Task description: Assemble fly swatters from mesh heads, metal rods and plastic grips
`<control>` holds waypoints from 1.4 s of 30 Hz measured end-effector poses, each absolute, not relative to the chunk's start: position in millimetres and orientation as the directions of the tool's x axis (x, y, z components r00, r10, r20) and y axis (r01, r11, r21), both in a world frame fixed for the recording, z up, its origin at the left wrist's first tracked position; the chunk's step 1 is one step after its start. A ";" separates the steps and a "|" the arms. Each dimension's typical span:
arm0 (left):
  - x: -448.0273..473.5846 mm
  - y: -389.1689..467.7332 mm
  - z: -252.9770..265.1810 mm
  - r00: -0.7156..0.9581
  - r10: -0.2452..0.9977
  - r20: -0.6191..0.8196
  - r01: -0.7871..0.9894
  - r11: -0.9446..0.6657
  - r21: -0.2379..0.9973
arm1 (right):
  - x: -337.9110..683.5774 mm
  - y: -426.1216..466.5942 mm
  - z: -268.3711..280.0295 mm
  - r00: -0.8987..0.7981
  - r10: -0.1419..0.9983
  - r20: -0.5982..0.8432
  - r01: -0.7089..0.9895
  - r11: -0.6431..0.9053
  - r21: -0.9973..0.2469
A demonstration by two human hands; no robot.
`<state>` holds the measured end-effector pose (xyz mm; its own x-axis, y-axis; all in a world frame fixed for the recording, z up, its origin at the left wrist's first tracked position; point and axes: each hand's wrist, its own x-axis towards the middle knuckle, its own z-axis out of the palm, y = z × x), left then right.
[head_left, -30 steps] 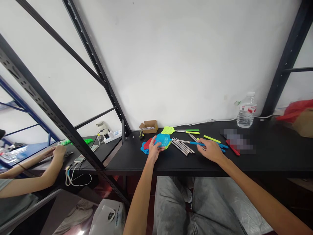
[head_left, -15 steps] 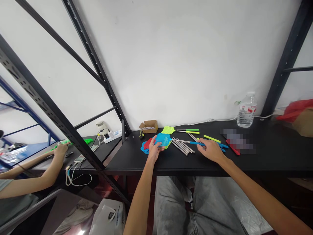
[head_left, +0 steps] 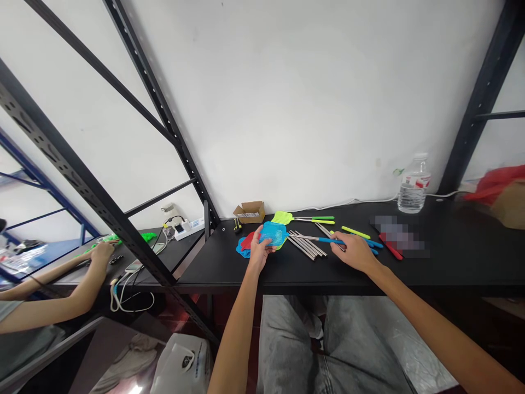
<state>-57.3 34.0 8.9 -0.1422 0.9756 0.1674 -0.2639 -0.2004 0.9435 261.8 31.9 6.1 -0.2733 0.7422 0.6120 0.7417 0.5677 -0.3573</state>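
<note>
Two bare hands at work on a black table (head_left: 217, 268), with a bundle of metal rods (head_left: 308, 247) as the point of reference. A blue swatter (head_left: 279, 234) is held along the far side of the bundle: its mesh head is to the left of the rods, its slim metal shaft crosses near their far ends, and its blue grip (head_left: 328, 239) is to their right. The left hand (head_left: 260, 251), left of the bundle, pinches the mesh head between thumb and fingers; the right hand (head_left: 355, 251), right of the bundle, is closed around the grip. Farther left of the bundle, a red head (head_left: 249, 241) overlaps blue material (head_left: 243, 250); a yellow-green head (head_left: 283, 244) shows below the mesh, just beside the rods. Behind the bundle lie yellow-green swatters (head_left: 283, 218); behind it and to the left stands an open cardboard box (head_left: 251, 213). Right of the bundle are a yellow-green handle (head_left: 355, 232), loose blue handles (head_left: 374, 244) and a red handle (head_left: 391, 248), the last beside a pixelated patch. A water bottle (head_left: 412, 191) stands well to the right of the bundle; a co-worker's hand (head_left: 101, 253) appears well to its left.
</note>
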 end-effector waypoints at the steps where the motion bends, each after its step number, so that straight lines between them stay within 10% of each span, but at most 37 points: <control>1: -57.1 33.9 9.0 -0.139 0.975 0.172 -0.265 -0.204 0.942 | 261.9 32.0 5.9 -0.275 0.740 0.614 0.740 0.571 -0.356; 42: -51.3 20.1 19.9 0.063 0.974 0.218 -0.208 -0.200 0.957 | 265.0 31.0 8.1 -0.275 0.749 0.603 0.729 0.571 -0.377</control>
<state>-51.3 20.1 19.9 0.0628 0.9740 0.2175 -0.2077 -0.2004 0.9574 265.0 31.0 8.1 -0.2748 0.7486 0.6034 0.7294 0.5712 -0.3765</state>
